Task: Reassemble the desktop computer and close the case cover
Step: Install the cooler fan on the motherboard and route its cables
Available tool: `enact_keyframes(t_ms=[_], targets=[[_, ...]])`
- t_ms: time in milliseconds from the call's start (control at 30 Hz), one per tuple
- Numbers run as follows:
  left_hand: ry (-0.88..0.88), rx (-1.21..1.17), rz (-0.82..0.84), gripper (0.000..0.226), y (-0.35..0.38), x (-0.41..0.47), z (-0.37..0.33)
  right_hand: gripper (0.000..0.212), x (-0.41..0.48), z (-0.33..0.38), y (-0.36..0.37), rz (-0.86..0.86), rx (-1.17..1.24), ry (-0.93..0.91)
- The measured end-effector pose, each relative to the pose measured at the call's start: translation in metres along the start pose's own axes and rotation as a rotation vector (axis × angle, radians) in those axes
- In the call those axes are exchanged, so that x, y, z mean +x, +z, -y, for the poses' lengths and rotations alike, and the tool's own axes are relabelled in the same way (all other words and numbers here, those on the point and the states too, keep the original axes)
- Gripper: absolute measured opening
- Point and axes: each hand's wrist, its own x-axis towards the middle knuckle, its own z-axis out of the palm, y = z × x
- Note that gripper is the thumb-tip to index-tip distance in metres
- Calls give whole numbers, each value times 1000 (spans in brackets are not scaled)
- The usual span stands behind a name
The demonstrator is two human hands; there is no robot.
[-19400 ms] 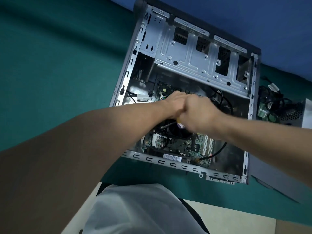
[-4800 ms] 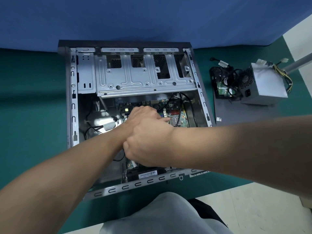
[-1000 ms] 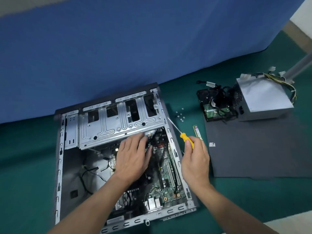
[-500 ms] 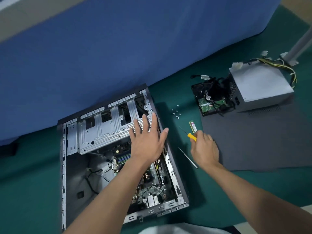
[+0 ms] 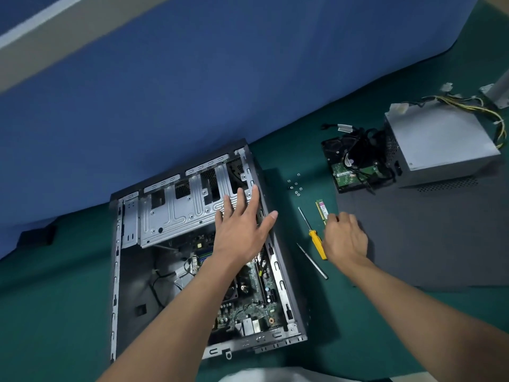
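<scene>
While the L hand [image 5: 239, 232] is hovering spread over the case [image 5: 115, 271], the R hand [image 5: 345, 238], nearer, is touching, fingers curled, the RAM stick [image 5: 321, 212] lying just ahead w/ long axis pointing away; pinch unclear.

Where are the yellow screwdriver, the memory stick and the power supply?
yellow screwdriver [image 5: 315, 241], head view, its yellow handle.
memory stick [image 5: 321, 212], head view, middle of its green board.
power supply [image 5: 438, 142], head view, its flat top face.
</scene>
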Motion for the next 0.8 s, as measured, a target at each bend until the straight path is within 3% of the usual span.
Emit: enact_keyframes(t_ms=[200,333,400,533,733,800], targets=[[22,44,17,75,-1,-1,0,31,8,8,2,84,135,150],[77,48,-34,73,1,-5,9,33,7,10,5,115,80,149],[129,19,-106,68,4,-11,18,22,5,12,5,86,112,76],[229,-59,-211,61,9,-25,43,6,-3,22,-13,-14,473,63],[246,-120,-595,27,12,-50,97,10,-39,64,-66,-223,788,25],[185,-142,-620,19,17,-56,119,15,-59,84,-78,-239,807,-53]])
